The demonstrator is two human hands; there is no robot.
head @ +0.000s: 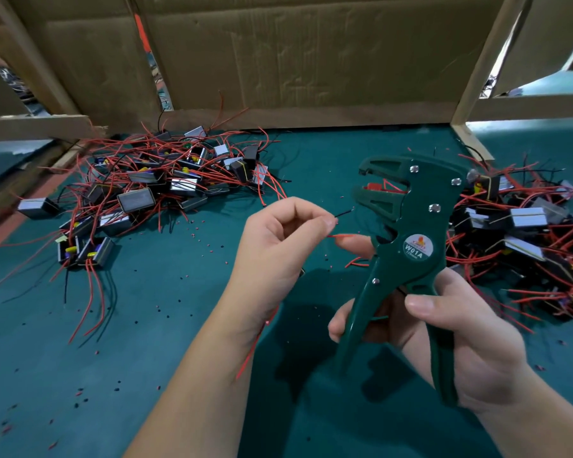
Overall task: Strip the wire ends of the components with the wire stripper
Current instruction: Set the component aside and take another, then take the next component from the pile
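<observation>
Holding a green wire stripper (407, 219) upright over the teal table (146, 342), the right hand (460, 332) has its grip wrapped round the handles (jaws apart). The left hand (278, 246) pinches a black wire (344, 213) in its grip, tip just beside the jaws, a red wire (341, 236) below. Heaped components (136, 199) lie on both sides.

The right pile of components (523, 219) runs off the edge, and small print on the wire stripper (411, 206) is unreadable
</observation>
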